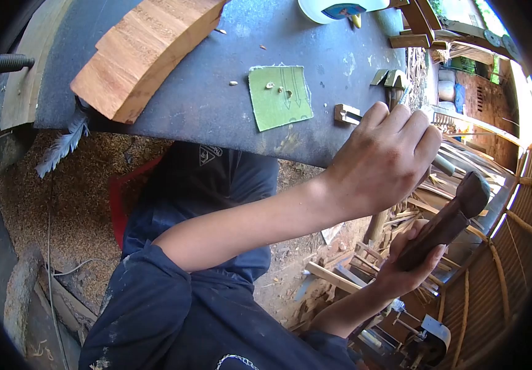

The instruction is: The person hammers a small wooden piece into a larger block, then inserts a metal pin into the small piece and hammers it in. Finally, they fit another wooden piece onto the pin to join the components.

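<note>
The right hand (401, 276) is wrapped around a dark wooden piece (433, 239), whose rounded end points toward 1 o'clock. That piece is off the bench (204, 117), at 5 o'clock from the left hand (389, 157). The left fingers are curled in; whether they pinch anything, I cannot tell. At 10 o'clock from the left hand, a green sheet (266, 114) with small chips lies on the bench, beyond a small metal part (343, 115). For good control, the right grip is best kept firm and low, thumb clear of the rounded end, with the 2 wrists relaxed.
</note>
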